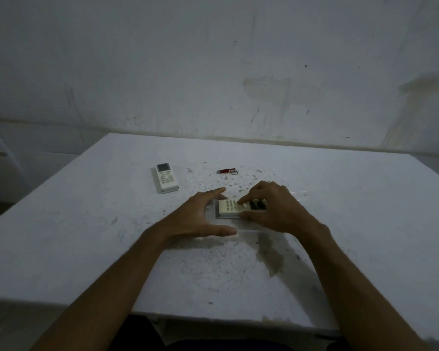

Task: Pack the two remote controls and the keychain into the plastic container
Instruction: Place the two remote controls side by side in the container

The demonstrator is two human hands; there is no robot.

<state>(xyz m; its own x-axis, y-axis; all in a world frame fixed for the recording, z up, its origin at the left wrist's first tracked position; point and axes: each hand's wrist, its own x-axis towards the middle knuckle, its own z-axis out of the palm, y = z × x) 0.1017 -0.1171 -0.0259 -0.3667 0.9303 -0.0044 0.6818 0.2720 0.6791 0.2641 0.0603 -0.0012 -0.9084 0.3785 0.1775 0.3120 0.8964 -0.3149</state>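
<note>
A clear plastic container (pixel 249 231) sits in the middle of the table, hard to make out. A cream remote control (pixel 230 208) with a dark end lies inside it. My right hand (pixel 271 207) rests on this remote, fingers curled around its right half. My left hand (pixel 198 217) is spread against the container's left side, thumb along its near edge. A second, white remote control (pixel 165 177) with a screen lies flat at the back left. The red keychain (pixel 227 171) with a small ring lies behind the container.
The white table (pixel 86 236) is speckled with dark marks and has a stain near the front right. Its near edge runs across the bottom. A stained wall stands right behind the table.
</note>
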